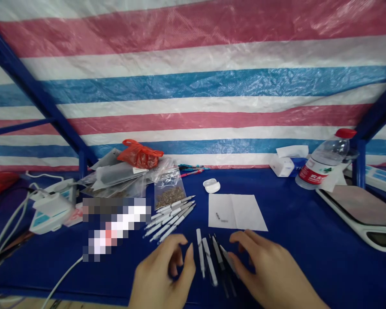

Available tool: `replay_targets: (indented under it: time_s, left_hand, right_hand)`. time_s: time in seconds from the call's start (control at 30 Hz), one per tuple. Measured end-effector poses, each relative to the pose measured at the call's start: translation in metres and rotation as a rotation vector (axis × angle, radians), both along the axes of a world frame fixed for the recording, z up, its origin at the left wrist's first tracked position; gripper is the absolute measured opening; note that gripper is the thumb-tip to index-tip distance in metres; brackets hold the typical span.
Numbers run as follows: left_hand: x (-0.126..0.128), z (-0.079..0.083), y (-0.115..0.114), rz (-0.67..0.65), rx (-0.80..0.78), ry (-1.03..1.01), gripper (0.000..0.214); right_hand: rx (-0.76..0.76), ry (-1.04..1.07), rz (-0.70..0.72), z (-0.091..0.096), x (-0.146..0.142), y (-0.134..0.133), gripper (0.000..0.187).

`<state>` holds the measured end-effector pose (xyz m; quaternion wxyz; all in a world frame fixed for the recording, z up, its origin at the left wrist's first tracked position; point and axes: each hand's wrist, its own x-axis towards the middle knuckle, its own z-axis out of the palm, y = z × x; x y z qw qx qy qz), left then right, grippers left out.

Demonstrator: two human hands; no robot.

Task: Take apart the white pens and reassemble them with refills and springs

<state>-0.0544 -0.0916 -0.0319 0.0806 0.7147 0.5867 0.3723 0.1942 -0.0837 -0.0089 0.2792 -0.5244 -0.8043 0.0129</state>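
My left hand hovers at the near part of the table, thumb and forefinger apart with nothing between them. Just right of it lie two white pen barrels with clear ends. Beside these are grey pen parts and thin dark rods, blurred. My right hand is at the right of this group; its thumb tip meets the rightmost grey part, and its fingers are spread. Several white pens with grey ends lie fanned out beyond my left hand. Small dark pieces rest on a folded white paper.
A clear bag of small brown pieces and a red plastic bag lie back left. A small white open case stands behind the paper. At right are a bottle, a tissue box and a scale. Cables run at left.
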Motion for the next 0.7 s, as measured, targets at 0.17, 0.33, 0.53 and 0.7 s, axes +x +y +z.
replay_targets:
  time_s: [0.17, 0.33, 0.53, 0.7]
  left_hand:
    - [0.035, 0.016, 0.03, -0.005, -0.469, 0.401, 0.018]
    - [0.045, 0.031, 0.035, -0.026, -0.671, 0.491, 0.018]
    - [0.039, 0.035, 0.043, -0.035, -0.717, 0.504, 0.021]
    - [0.033, 0.033, 0.047, -0.099, -0.674, 0.456, 0.018]
  right_hand:
    - [-0.24, -0.112, -0.111, -0.036, -0.016, -0.004, 0.01]
    - [-0.449, -0.141, -0.179, -0.027, -0.02, -0.001, 0.015]
    - [-0.615, -0.282, -0.224, -0.02, -0.025, 0.011, 0.035]
    - [-0.651, -0.264, -0.186, -0.032, -0.024, 0.019, 0.05]
